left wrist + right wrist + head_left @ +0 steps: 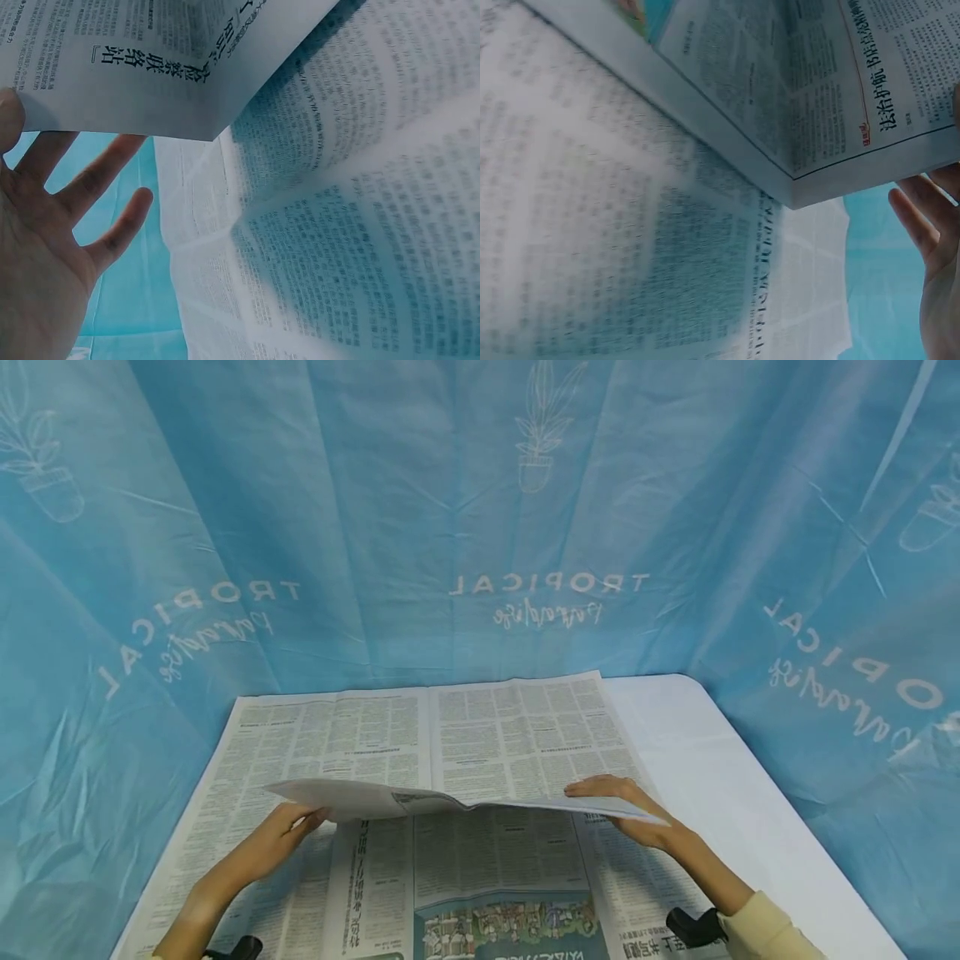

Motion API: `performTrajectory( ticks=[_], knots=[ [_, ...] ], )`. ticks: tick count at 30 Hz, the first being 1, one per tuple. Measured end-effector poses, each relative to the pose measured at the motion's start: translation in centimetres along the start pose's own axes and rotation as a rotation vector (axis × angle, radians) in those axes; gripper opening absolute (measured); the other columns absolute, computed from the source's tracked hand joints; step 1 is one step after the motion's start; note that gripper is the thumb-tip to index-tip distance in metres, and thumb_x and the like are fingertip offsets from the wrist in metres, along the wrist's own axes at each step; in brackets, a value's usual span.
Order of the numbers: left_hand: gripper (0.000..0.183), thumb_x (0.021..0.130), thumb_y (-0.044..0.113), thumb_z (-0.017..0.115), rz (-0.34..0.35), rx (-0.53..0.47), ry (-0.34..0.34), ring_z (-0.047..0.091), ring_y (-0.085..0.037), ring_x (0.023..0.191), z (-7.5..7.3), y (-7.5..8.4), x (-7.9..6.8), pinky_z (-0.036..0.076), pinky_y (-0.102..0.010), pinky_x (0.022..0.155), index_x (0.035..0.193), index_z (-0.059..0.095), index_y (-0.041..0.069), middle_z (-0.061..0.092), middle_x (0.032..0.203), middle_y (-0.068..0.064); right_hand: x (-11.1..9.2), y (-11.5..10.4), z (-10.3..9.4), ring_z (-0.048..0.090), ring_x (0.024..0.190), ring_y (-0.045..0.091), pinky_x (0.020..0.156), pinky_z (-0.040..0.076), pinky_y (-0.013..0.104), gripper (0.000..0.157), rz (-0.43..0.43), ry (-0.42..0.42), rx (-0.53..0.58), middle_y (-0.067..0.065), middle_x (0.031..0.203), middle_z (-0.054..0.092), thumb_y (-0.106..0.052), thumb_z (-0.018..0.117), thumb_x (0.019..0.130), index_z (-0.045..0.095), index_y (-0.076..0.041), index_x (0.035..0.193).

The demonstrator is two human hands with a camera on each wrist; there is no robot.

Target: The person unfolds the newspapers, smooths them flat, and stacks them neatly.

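Note:
A folded newspaper (360,797) is held up over the table, seen almost edge-on in the head view and sagging at its middle crease. My left hand (273,843) pinches its left edge, thumb on one face and fingers behind; the other fingers are spread in the left wrist view. At the opposite edge, my right hand (651,833) holds the paper between thumb and fingers. In the right wrist view, the raised newspaper (907,82) shows a printed page with a red mark, and fingertips (911,214) stick out below its edge.
Spread newspaper sheets (330,735) cover much of the white table (757,827). Closer to me, a page with a coloured picture (517,922) lies beneath the raised paper. Blue curtains (420,543) enclose the back and sides. A black wrist strap (693,928) sits by the right sleeve.

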State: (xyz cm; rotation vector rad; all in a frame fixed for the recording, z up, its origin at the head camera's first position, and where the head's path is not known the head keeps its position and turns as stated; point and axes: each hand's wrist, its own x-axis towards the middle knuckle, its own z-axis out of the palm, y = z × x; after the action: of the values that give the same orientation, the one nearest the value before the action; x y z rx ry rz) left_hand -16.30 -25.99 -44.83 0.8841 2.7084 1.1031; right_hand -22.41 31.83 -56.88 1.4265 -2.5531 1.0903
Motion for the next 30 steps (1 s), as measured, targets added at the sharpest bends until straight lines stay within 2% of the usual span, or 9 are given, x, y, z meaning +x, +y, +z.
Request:
performTrajectory(
  ticks=[1, 3, 6, 10, 14, 20, 24, 27, 30],
  knots=[
    [0.034, 0.105, 0.014, 0.043, -0.024, 0.0, 0.008, 0.062, -0.015, 0.112, 0.0, 0.0, 0.1, 0.053, -0.038, 0.088, 0.131, 0.058, -0.003, 0.064, 0.124, -0.016, 0.9, -3.4, -1.1, 0.061, 0.114, 0.03, 0.092, 0.05, 0.042, 0.037, 0.016, 0.088, -0.061, 0.018, 0.129, 0.062, -0.02, 0.04, 0.107, 0.059, 0.002, 0.13],
    [0.037, 0.106, 0.017, 0.041, -0.079, -0.025, 0.018, 0.061, -0.021, 0.116, 0.2, -0.1, 0.4, 0.052, -0.043, 0.091, 0.134, 0.055, -0.003, 0.062, 0.129, -0.017, 3.2, -8.0, -2.9, 0.064, 0.108, 0.027, 0.086, 0.052, 0.046, 0.028, 0.149, 0.127, -0.075, 0.013, 0.121, 0.067, -0.007, 0.048, 0.102, 0.065, -0.005, 0.124],
    [0.039, 0.107, 0.019, 0.039, -0.122, -0.07, 0.031, 0.058, -0.035, 0.119, 0.4, -0.5, 0.8, 0.048, -0.051, 0.093, 0.136, 0.053, -0.003, 0.059, 0.131, -0.02, 5.0, -10.5, -3.9, 0.066, 0.104, 0.015, 0.084, 0.054, 0.039, 0.027, 0.239, 0.194, -0.034, 0.008, 0.114, 0.07, -0.001, 0.052, 0.098, 0.068, -0.009, 0.118],
    [0.036, 0.106, 0.016, 0.041, -0.127, -0.105, 0.095, 0.059, -0.036, 0.117, 0.9, -1.1, 1.6, 0.047, -0.055, 0.094, 0.132, 0.056, -0.004, 0.061, 0.127, -0.021, 6.1, -9.6, -3.4, 0.064, 0.099, 0.003, 0.08, 0.053, 0.032, 0.026, 0.241, 0.298, 0.021, 0.009, 0.109, 0.072, 0.004, 0.052, 0.096, 0.069, -0.006, 0.113],
    [0.032, 0.103, 0.015, 0.049, -0.143, -0.065, 0.175, 0.064, -0.039, 0.106, 1.8, -1.7, 2.5, 0.05, -0.054, 0.088, 0.124, 0.061, -0.006, 0.067, 0.116, -0.021, 6.9, -9.1, -2.6, 0.066, 0.097, 0.006, 0.078, 0.055, 0.031, 0.024, 0.27, 0.364, 0.036, 0.018, 0.106, 0.072, 0.008, 0.054, 0.093, 0.068, 0.004, 0.112],
    [0.027, 0.097, 0.015, 0.06, -0.172, 0.001, 0.144, 0.071, -0.032, 0.09, 3.2, -2.6, 3.2, 0.056, -0.04, 0.077, 0.111, 0.068, -0.007, 0.073, 0.1, -0.017, 5.8, -6.7, -0.7, 0.071, 0.098, 0.024, 0.082, 0.055, 0.033, 0.019, 0.381, 0.316, 0.049, 0.015, 0.106, 0.073, -0.005, 0.066, 0.092, 0.072, 0.0, 0.108],
    [0.027, 0.095, 0.019, 0.063, -0.247, -0.011, 0.144, 0.068, -0.02, 0.067, 3.4, -2.7, 3.4, 0.051, -0.027, 0.06, 0.099, 0.071, -0.008, 0.073, 0.084, -0.014, 5.3, -6.1, 0.1, 0.071, 0.096, 0.028, 0.079, 0.055, 0.034, 0.017, 0.417, 0.297, 0.03, 0.013, 0.102, 0.074, -0.013, 0.068, 0.092, 0.075, -0.001, 0.102],
    [0.03, 0.095, 0.024, 0.064, -0.31, -0.012, 0.149, 0.062, -0.014, 0.059, 3.4, -2.6, 3.5, 0.046, -0.025, 0.055, 0.092, 0.072, -0.005, 0.072, 0.078, -0.011, 5.3, -6.0, 0.5, 0.071, 0.092, 0.027, 0.075, 0.056, 0.033, 0.016, 0.411, 0.321, 0.019, 0.012, 0.098, 0.075, -0.014, 0.069, 0.092, 0.075, -0.002, 0.099],
    [0.03, 0.094, 0.026, 0.065, -0.336, 0.018, 0.152, 0.065, -0.014, 0.064, 3.4, -2.6, 3.5, 0.05, -0.028, 0.06, 0.092, 0.073, -0.004, 0.073, 0.081, -0.01, 5.3, -6.1, 0.7, 0.071, 0.083, 0.022, 0.067, 0.055, 0.029, 0.015, 0.411, 0.342, 0.026, 0.013, 0.093, 0.075, -0.012, 0.07, 0.09, 0.075, -0.001, 0.098]
  ],
)
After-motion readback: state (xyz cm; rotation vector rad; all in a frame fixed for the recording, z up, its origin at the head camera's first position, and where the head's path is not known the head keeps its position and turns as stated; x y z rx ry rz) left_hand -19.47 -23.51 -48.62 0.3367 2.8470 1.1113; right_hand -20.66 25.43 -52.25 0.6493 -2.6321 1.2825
